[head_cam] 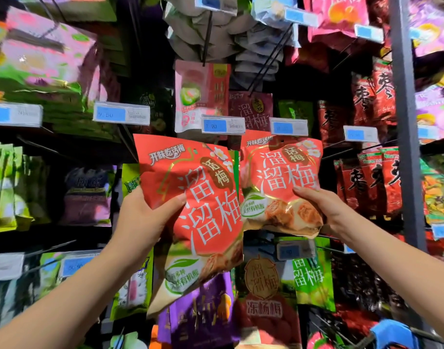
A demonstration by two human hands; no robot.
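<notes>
Head view: your left hand point(142, 217) gripped left red plum bag point(203, 197) at its left edge, thumb across front, fingers curled behind; bag tilted, bottom corner low over purple bag point(203, 316); right red plum bag point(281, 182) sat just beside it, edges touching or overlapping, cannot tell which; your right hand point(324, 207) pinched its lower right corner, thumb on front; both bags held up before hanging snack racks, below blue price tag point(222, 125); grey upright post point(407, 122) at far right.

Shop rack point(406, 122) of black peg hooks point(207, 34), dense with snack bags point(374, 182), blue price tags point(121, 114) at the hook tips.
</notes>
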